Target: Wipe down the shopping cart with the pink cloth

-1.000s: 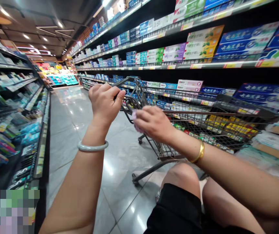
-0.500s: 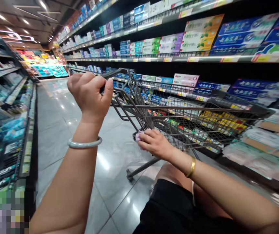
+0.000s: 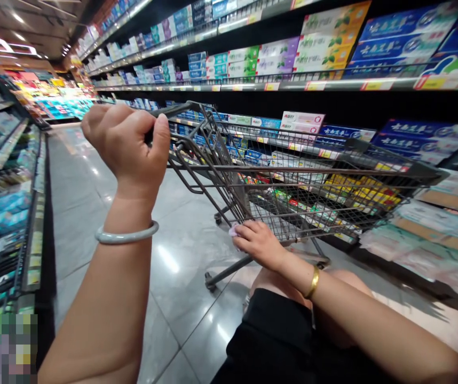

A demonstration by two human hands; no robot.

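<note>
A dark metal shopping cart [image 3: 277, 170] stands in front of me with its wire basket toward the right. My left hand [image 3: 127, 144] is wrapped round the end of the cart's handle bar, thumb on top; a pale bangle circles that wrist. Lower down, my right hand [image 3: 259, 244] grips a crumpled light purple cloth [image 3: 235, 230], most of it hidden under the fingers. It is at the bottom rear of the basket, by the lower frame; whether the cloth touches the wires I cannot tell. A gold bracelet is on the right wrist.
Shelves with boxed toothpaste [image 3: 325, 40] run along the right side behind the cart. Another stocked shelf [image 3: 24, 234] lines the left. Grey floor tiles [image 3: 173, 304] lie between. Stacked packs [image 3: 425, 240] stand beyond the cart's front end.
My left hand and the handle end appear further left and slightly higher in view. The right hand with the cloth has shifted slightly right and down along the cart's lower rear.
</note>
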